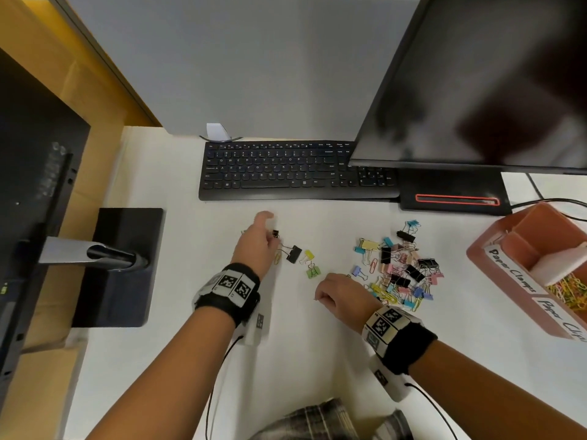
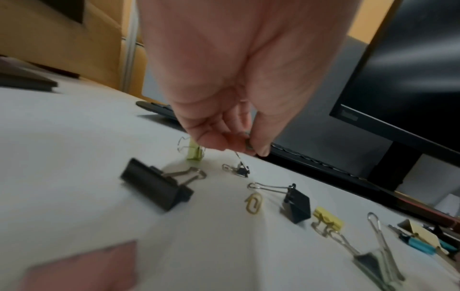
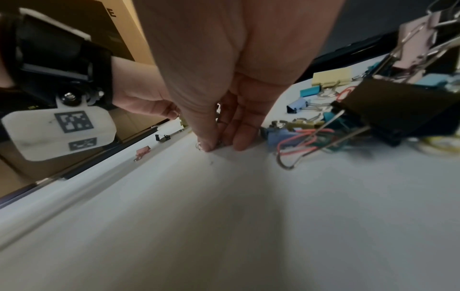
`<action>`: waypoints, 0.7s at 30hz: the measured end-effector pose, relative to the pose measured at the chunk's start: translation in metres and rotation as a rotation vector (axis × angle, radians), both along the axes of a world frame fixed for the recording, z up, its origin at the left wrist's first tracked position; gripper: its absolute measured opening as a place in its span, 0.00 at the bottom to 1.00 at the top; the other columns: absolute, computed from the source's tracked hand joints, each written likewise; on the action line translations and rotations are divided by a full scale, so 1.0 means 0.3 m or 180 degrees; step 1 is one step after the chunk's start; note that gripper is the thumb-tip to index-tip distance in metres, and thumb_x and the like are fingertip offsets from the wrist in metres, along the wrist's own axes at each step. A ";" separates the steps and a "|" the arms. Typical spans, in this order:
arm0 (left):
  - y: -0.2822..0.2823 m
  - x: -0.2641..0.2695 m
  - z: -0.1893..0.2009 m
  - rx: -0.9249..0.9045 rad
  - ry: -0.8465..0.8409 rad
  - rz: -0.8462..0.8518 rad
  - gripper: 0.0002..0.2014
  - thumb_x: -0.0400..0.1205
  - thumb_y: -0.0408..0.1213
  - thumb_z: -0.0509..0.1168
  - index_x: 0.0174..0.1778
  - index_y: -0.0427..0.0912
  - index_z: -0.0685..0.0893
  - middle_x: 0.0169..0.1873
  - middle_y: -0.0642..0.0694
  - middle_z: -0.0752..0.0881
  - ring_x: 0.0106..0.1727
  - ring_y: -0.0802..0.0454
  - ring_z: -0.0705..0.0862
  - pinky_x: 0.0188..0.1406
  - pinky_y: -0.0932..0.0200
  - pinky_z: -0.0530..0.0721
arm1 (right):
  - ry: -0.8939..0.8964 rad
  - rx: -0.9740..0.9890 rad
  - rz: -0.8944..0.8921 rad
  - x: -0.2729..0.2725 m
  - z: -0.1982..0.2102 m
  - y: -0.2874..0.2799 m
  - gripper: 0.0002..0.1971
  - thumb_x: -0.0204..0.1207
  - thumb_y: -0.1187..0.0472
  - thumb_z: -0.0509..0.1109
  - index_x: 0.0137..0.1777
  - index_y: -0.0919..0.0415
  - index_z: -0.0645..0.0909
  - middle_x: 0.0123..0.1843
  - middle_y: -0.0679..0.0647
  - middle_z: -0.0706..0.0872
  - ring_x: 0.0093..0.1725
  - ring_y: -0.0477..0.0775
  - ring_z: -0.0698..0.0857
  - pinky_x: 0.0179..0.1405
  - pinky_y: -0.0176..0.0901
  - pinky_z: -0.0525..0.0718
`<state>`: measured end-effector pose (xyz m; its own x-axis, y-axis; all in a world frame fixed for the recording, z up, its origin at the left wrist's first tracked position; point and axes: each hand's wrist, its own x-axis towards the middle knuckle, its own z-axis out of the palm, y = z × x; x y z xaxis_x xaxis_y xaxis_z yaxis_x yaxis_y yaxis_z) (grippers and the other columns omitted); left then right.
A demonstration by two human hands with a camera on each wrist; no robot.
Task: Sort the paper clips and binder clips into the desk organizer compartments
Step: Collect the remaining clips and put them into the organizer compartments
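Observation:
My left hand (image 1: pixel 258 239) pinches the wire handle of a small black binder clip (image 2: pixel 239 169) whose body still touches the white desk. Around it lie a larger black binder clip (image 1: pixel 293 254), a yellow one (image 1: pixel 308 255), a green one (image 1: pixel 313 270) and a gold paper clip (image 2: pixel 254 202). My right hand (image 3: pixel 225 146) presses its fingertips to the desk and pinches a small silver clip (image 3: pixel 199 146), mostly hidden under the fingers. Just right of it is the mixed pile of coloured clips (image 1: pixel 397 268). The reddish desk organizer (image 1: pixel 511 271) stands at the far right, with yellow paper clips (image 1: pixel 568 290) in one compartment.
A black keyboard (image 1: pixel 286 169) lies behind the clips, partly under a large monitor (image 1: pixel 476 81) and its red-slotted base (image 1: pixel 454 195). A second monitor's black stand base (image 1: pixel 120 265) sits at the left. Cables (image 1: pixel 556 203) run behind the organizer.

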<state>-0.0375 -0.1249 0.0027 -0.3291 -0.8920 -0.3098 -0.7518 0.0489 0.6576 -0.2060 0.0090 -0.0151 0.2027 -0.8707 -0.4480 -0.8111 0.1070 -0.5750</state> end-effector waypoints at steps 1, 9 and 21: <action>0.004 0.018 -0.005 -0.0038 -0.0018 0.0197 0.16 0.80 0.32 0.62 0.64 0.43 0.72 0.41 0.44 0.83 0.39 0.51 0.79 0.42 0.57 0.77 | 0.0001 -0.0028 0.0008 -0.001 0.001 0.001 0.10 0.82 0.61 0.59 0.54 0.60 0.82 0.55 0.56 0.82 0.55 0.54 0.80 0.56 0.41 0.79; -0.026 0.066 -0.067 -0.0313 -0.0636 -0.0582 0.21 0.82 0.32 0.57 0.70 0.53 0.76 0.42 0.47 0.72 0.51 0.43 0.75 0.55 0.52 0.77 | -0.0266 -0.0291 0.0470 0.105 0.077 -0.104 0.10 0.81 0.63 0.60 0.51 0.65 0.83 0.63 0.56 0.80 0.63 0.55 0.79 0.62 0.49 0.78; -0.068 0.055 -0.070 -0.0546 -0.0771 -0.0575 0.05 0.78 0.36 0.66 0.46 0.45 0.86 0.43 0.45 0.82 0.51 0.44 0.79 0.48 0.55 0.75 | 0.0504 -0.0607 0.0871 0.141 -0.003 -0.214 0.12 0.73 0.76 0.64 0.53 0.67 0.82 0.67 0.59 0.80 0.63 0.60 0.81 0.54 0.46 0.82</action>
